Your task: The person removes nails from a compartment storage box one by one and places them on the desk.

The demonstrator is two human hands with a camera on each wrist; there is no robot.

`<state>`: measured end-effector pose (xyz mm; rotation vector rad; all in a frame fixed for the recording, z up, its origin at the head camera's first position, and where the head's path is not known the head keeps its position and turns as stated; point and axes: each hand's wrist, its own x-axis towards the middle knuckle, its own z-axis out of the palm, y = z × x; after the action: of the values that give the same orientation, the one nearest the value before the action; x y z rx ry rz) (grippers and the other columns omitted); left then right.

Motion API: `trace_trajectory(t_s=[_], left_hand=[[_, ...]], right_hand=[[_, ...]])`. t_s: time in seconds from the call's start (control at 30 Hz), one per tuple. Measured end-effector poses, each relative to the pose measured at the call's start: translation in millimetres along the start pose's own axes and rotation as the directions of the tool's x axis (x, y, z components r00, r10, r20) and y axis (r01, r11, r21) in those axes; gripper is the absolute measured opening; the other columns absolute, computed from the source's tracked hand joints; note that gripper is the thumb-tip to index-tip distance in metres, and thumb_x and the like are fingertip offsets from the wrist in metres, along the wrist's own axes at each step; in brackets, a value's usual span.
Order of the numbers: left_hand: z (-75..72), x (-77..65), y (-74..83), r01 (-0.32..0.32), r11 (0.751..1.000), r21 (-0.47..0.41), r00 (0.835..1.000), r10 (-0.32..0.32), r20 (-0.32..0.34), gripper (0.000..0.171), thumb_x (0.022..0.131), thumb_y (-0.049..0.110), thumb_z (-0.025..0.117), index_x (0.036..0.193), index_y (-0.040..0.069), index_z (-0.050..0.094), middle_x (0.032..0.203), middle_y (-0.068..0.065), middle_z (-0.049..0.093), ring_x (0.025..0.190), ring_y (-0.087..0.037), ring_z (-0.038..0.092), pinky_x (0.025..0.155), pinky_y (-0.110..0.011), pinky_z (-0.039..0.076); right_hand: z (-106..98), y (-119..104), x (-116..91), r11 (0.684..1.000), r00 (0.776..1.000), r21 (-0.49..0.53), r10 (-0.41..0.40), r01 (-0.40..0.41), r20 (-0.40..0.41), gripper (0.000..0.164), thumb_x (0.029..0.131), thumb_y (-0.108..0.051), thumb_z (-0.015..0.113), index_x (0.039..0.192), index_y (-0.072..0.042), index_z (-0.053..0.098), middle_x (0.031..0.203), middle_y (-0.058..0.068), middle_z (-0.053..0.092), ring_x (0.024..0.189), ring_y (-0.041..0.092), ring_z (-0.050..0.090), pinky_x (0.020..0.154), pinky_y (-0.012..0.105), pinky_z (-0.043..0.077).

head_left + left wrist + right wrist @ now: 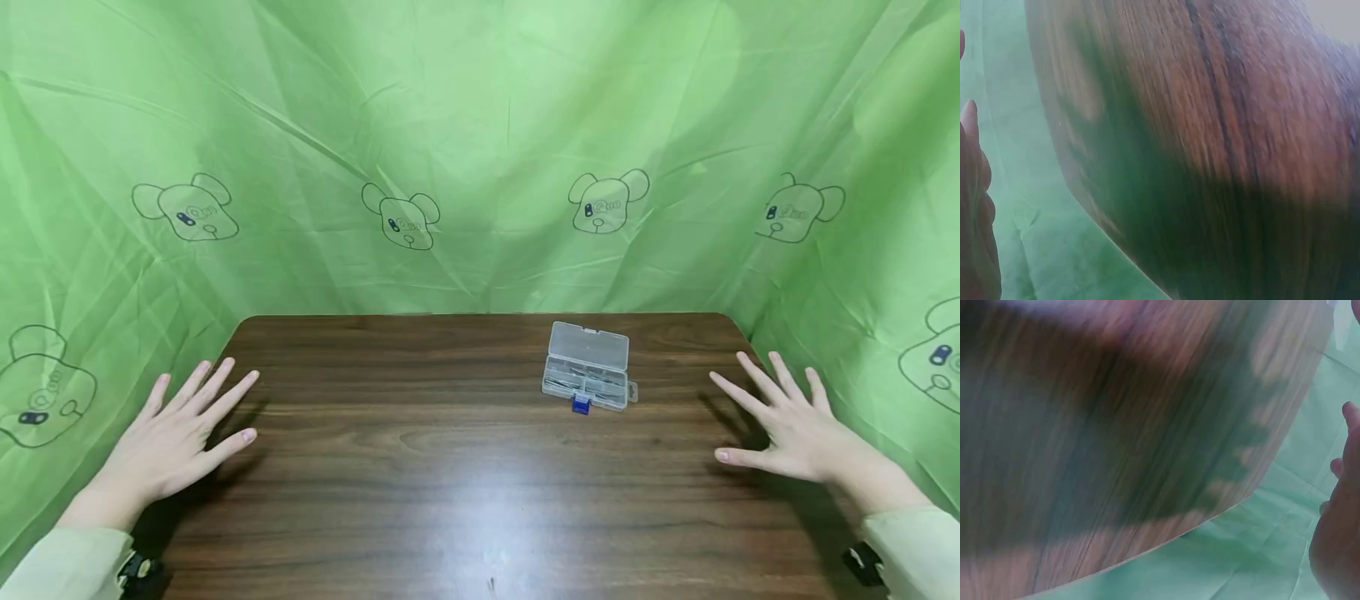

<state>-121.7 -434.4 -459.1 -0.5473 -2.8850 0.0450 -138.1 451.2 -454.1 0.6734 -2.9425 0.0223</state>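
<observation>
My left hand (176, 437) is spread above the left edge of the table, its fingers straight and holding nothing. Over the right edge, my right hand (795, 429) is spread the same way, with nothing in it. A clear plastic compartment box (588, 346) lies on the table right of the middle, its lid folded back and its blue latch (581, 404) hanging at the front. Thin metallic pieces (562, 382) lie in its compartments, too small to identify. The right hand is nearer to the box, but apart from it. Both wrist views show only part of each hand beside the table.
The dark wooden table (390, 467) has rounded far corners. A green cloth (480, 125) printed with dog-like heads hangs behind it and along both sides. Each wrist carries a black strapped device, the left one (138, 571) and the right one (864, 564).
</observation>
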Motion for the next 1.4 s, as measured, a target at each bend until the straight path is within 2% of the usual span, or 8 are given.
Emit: trace_trajectory(t_s=[0.2, 0.57, 0.73, 0.83, 0.93, 1.07, 1.23, 1.4], left_hand=[[2.2, 10.6, 12.1, 0.023, 0.999, -0.040, 1.000, -0.023, 0.018, 0.091, 0.105, 0.060, 0.063, 0.177, 0.034, 0.014, 0.183, -0.009, 0.010, 0.169, -0.029, -0.004, 0.129, -0.062, -0.016], [12.5, 51.7, 61.6, 0.109, 0.965, -0.239, 0.994, -0.113, -0.005, 0.091, 0.107, 0.060, 0.061, 0.178, 0.028, 0.012, 0.177, -0.026, 0.023, 0.163, -0.052, 0.017, 0.125, -0.070, -0.016], [18.5, 74.2, 89.5, 0.135, 0.924, -0.358, 0.988, -0.151, -0.017, 0.086, 0.110, 0.057, 0.059, 0.176, 0.019, 0.019, 0.169, -0.031, 0.037, 0.157, -0.056, 0.030, 0.127, -0.073, 0.010], [28.5, 94.2, 107.2, 0.111, 0.896, -0.430, 0.988, -0.147, -0.053, 0.079, 0.112, 0.049, 0.059, 0.172, 0.009, 0.028, 0.164, -0.031, 0.045, 0.150, -0.056, 0.040, 0.122, -0.070, 0.030], [42.5, 119.0, 133.2, 0.056, 0.865, -0.499, 0.984, -0.132, -0.118, 0.071, 0.110, 0.039, 0.063, 0.165, 0.002, 0.038, 0.155, -0.031, 0.054, 0.142, -0.055, 0.049, 0.117, -0.068, 0.037], [58.6, 151.8, 186.9, -0.007, 0.807, -0.591, 0.983, -0.103, -0.153, 0.065, 0.105, 0.031, 0.070, 0.157, 0.000, 0.047, 0.138, -0.026, 0.066, 0.128, -0.047, 0.061, 0.113, -0.062, 0.045], [64.2, 181.5, 258.9, -0.055, 0.736, -0.675, 0.993, -0.030, -0.114, 0.063, 0.103, 0.028, 0.072, 0.154, -0.002, 0.051, 0.131, -0.019, 0.070, 0.114, -0.037, 0.068, 0.105, -0.055, 0.053], [62.2, 203.3, 311.4, -0.055, 0.686, -0.726, 0.998, 0.024, -0.054, 0.063, 0.103, 0.026, 0.070, 0.155, -0.003, 0.049, 0.134, -0.018, 0.069, 0.104, -0.029, 0.071, 0.098, -0.046, 0.057]], right_hand=[[0.7, -17.2, 16.2, 0.980, 0.996, 0.183, 0.066, -0.075, 0.056, 0.123, 0.086, -0.062, 0.087, 0.177, -0.035, 0.009, 0.182, 0.018, -0.006, 0.165, 0.052, -0.007, 0.119, 0.082, -0.011], [0.9, -56.9, 54.6, 0.869, 0.982, 0.459, 0.153, -0.188, 0.113, 0.113, 0.100, -0.047, 0.078, 0.177, -0.026, -0.001, 0.179, 0.030, 0.006, 0.158, 0.063, 0.011, 0.109, 0.090, 0.019], [7.6, -67.8, 74.6, 0.834, 0.976, 0.507, 0.177, -0.218, 0.129, 0.114, 0.101, -0.050, 0.077, 0.176, -0.007, 0.003, 0.173, 0.037, 0.022, 0.154, 0.063, 0.026, 0.114, 0.082, 0.029], [6.8, -76.2, 85.1, 0.809, 0.961, 0.520, 0.209, -0.273, 0.180, 0.106, 0.104, -0.054, 0.071, 0.172, 0.004, 0.014, 0.164, 0.040, 0.037, 0.143, 0.059, 0.047, 0.112, 0.074, 0.040], [2.6, -86.3, 91.1, 0.779, 0.944, 0.537, 0.229, -0.324, 0.238, 0.097, 0.106, -0.056, 0.067, 0.167, 0.009, 0.028, 0.155, 0.038, 0.049, 0.131, 0.051, 0.062, 0.105, 0.068, 0.050], [2.5, -97.2, 95.4, 0.761, 0.933, 0.549, 0.222, -0.347, 0.282, 0.089, 0.107, -0.055, 0.067, 0.161, 0.011, 0.040, 0.146, 0.030, 0.062, 0.120, 0.039, 0.070, 0.098, 0.060, 0.055], [13.6, -103.6, 99.3, 0.763, 0.944, 0.559, 0.223, -0.325, 0.244, 0.074, 0.108, -0.047, 0.069, 0.151, 0.010, 0.054, 0.128, 0.019, 0.074, 0.096, 0.020, 0.072, 0.084, 0.044, 0.057], [26.1, -106.7, 104.2, 0.756, 0.956, 0.585, 0.218, -0.293, 0.198, 0.058, 0.111, -0.038, 0.066, 0.145, 0.008, 0.060, 0.112, 0.011, 0.075, 0.076, 0.013, 0.065, 0.074, 0.037, 0.052]])
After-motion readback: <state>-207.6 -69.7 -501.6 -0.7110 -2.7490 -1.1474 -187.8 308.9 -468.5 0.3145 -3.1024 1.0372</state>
